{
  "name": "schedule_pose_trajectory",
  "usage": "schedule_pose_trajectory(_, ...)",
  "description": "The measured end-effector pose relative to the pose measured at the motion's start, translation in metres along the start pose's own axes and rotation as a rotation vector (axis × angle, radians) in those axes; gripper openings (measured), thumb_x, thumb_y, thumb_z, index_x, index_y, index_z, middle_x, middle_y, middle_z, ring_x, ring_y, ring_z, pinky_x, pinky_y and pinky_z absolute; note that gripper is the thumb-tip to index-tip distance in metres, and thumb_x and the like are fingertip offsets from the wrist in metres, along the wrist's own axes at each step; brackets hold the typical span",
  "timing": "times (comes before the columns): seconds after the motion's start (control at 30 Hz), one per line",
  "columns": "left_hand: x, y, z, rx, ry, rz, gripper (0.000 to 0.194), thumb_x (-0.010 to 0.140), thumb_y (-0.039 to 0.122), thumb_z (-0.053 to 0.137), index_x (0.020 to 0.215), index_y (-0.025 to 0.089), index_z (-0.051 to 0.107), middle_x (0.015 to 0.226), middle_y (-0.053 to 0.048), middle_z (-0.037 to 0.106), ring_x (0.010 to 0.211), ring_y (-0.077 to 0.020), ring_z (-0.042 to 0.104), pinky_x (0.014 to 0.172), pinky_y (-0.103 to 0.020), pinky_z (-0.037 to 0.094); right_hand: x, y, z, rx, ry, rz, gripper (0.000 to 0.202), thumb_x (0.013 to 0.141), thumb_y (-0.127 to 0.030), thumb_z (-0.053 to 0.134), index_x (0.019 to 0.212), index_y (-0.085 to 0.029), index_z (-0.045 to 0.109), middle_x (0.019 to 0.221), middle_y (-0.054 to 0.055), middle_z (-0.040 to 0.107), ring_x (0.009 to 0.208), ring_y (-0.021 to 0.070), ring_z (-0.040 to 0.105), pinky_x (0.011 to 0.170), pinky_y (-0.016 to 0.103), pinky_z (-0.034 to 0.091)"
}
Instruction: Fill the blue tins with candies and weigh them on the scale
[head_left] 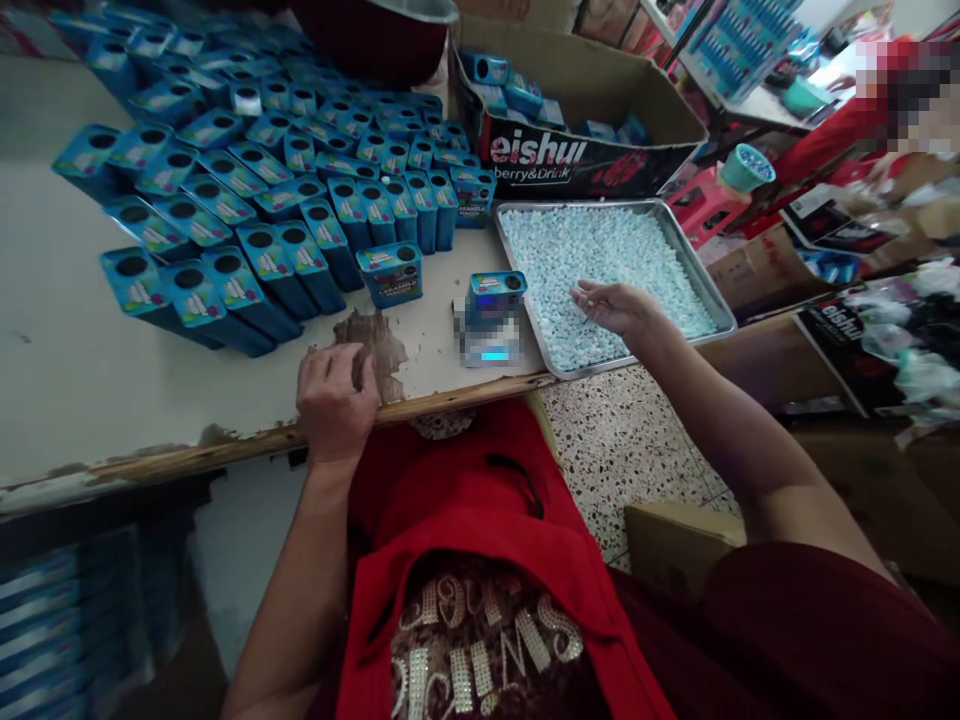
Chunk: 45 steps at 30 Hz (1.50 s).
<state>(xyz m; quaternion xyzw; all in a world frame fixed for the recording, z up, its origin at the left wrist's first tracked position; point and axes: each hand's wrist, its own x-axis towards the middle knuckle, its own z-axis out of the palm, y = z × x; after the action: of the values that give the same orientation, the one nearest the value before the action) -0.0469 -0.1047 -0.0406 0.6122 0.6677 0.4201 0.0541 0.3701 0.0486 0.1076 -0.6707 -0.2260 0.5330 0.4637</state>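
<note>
My left hand (337, 400) rests at the table's front edge with its fingers curled, over a patch of peeled surface; nothing shows in it. Palm up, my right hand (611, 305) is over the metal tray (559, 372) of small pale blue and white candies (637, 260), fingers loosely spread, with nothing clearly visible in them. A blue box (496, 290) stands on a small scale (491, 350) left of the tray. Another blue box (391, 275) stands by itself to the left of the scale. Several blue boxes with dark round openings (225, 270) fill the table beyond my left hand.
Behind the tray sits a cardboard carton (592, 160) holding some blue boxes. A dark red bowl (375, 40) is at the back. To the right are a red stool (701, 205) with a teal cup (746, 168), more cartons (855, 350) and a person's red sleeve (832, 130).
</note>
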Motion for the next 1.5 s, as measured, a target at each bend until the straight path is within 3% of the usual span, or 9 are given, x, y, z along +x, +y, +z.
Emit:
schedule_pose_trajectory(0.1, -0.001, 0.001, -0.001, 0.009, 0.034, 0.022, 0.026, 0.117, 0.033, 0.062, 0.130, 0.020, 0.081, 0.131, -0.021, 0.082, 0.132, -0.0386, 0.075, 0.142, -0.066, 0.048, -0.005, -0.001, 0.007, -0.061, -0.111, 0.021, 0.031, 0.086, 0.014, 0.071, 0.089, -0.017, 0.074, 0.099, 0.011, 0.078, 0.075, 0.0101, 0.073, 0.061, 0.007, 0.063)
schedule_pose_trajectory(0.17, -0.001, 0.001, -0.001, 0.013, 0.036, 0.015, 0.027, 0.118, 0.034, 0.061, 0.130, 0.019, 0.081, 0.132, -0.021, 0.082, 0.133, -0.0387, 0.075, 0.141, -0.066, 0.049, -0.005, -0.011, 0.013, -0.175, -0.203, 0.031, 0.023, 0.098, 0.004, 0.081, 0.087, -0.015, 0.075, 0.087, 0.009, 0.076, 0.057, 0.0049, 0.060, 0.046, 0.005, 0.050)
schedule_pose_trajectory(0.27, -0.001, 0.001, -0.001, 0.009, 0.015, -0.023, 0.026, 0.116, 0.034, 0.063, 0.130, 0.020, 0.080, 0.133, -0.021, 0.081, 0.134, -0.0395, 0.074, 0.141, -0.068, 0.048, -0.003, -0.029, 0.025, -0.369, -0.330, 0.010, 0.029, 0.098, -0.008, 0.097, 0.081, -0.016, 0.074, 0.070, 0.003, 0.068, 0.045, 0.0021, 0.044, 0.035, 0.007, 0.033)
schedule_pose_trajectory(0.47, -0.001, 0.000, -0.001, 0.007, 0.009, -0.044, 0.025, 0.115, 0.034, 0.064, 0.129, 0.021, 0.079, 0.132, -0.022, 0.080, 0.134, -0.0395, 0.074, 0.141, -0.067, 0.048, -0.023, -0.049, 0.056, -0.443, -0.507, -0.111, 0.024, 0.098, -0.006, 0.095, 0.083, -0.017, 0.080, 0.072, 0.005, 0.073, 0.055, 0.0083, 0.060, 0.045, 0.015, 0.047)
schedule_pose_trajectory(0.6, 0.000, 0.000, -0.002, 0.030, 0.025, -0.019, 0.025, 0.114, 0.035, 0.065, 0.129, 0.020, 0.079, 0.131, -0.022, 0.081, 0.132, -0.0405, 0.075, 0.136, -0.067, 0.052, -0.040, -0.053, 0.071, -0.527, -0.609, -0.191, 0.019, 0.094, -0.004, 0.094, 0.089, -0.019, 0.082, 0.075, 0.005, 0.074, 0.062, 0.0114, 0.062, 0.051, 0.020, 0.049)
schedule_pose_trajectory(0.9, 0.001, 0.003, -0.001, 0.011, 0.022, -0.056, 0.023, 0.111, 0.034, 0.069, 0.128, 0.022, 0.079, 0.131, -0.019, 0.081, 0.132, -0.0401, 0.074, 0.136, -0.066, 0.053, -0.043, -0.050, 0.087, -0.685, -0.661, -0.322, 0.033, 0.078, 0.003, 0.103, 0.091, -0.019, 0.083, 0.065, -0.003, 0.067, 0.056, 0.0090, 0.055, 0.044, 0.021, 0.039)
schedule_pose_trajectory(1.1, 0.001, 0.002, 0.000, -0.017, 0.011, -0.065, 0.023, 0.111, 0.033, 0.069, 0.129, 0.022, 0.079, 0.131, -0.019, 0.080, 0.134, -0.0398, 0.073, 0.139, -0.067, 0.050, -0.039, -0.046, 0.083, -0.686, -0.687, -0.381, 0.022, 0.085, -0.007, 0.104, 0.087, -0.018, 0.085, 0.062, -0.003, 0.068, 0.051, 0.0065, 0.051, 0.040, 0.019, 0.033)
schedule_pose_trajectory(1.3, 0.001, 0.001, -0.001, 0.015, -0.001, -0.049, 0.023, 0.113, 0.032, 0.069, 0.129, 0.021, 0.080, 0.133, -0.021, 0.080, 0.134, -0.0412, 0.073, 0.136, -0.067, 0.052, -0.034, -0.050, 0.083, -0.617, -0.601, -0.362, 0.032, 0.087, -0.014, 0.109, 0.089, -0.023, 0.078, 0.062, -0.003, 0.064, 0.054, 0.0087, 0.049, 0.040, 0.018, 0.035)
schedule_pose_trajectory(1.5, 0.002, 0.003, -0.003, -0.010, -0.011, -0.063, 0.022, 0.112, 0.033, 0.069, 0.128, 0.020, 0.078, 0.133, -0.021, 0.079, 0.136, -0.0413, 0.072, 0.139, -0.068, 0.048, -0.023, -0.057, 0.068, -0.575, -0.520, -0.287, 0.030, 0.090, 0.002, 0.098, 0.089, -0.021, 0.078, 0.067, 0.001, 0.068, 0.058, 0.0100, 0.055, 0.045, 0.018, 0.043)
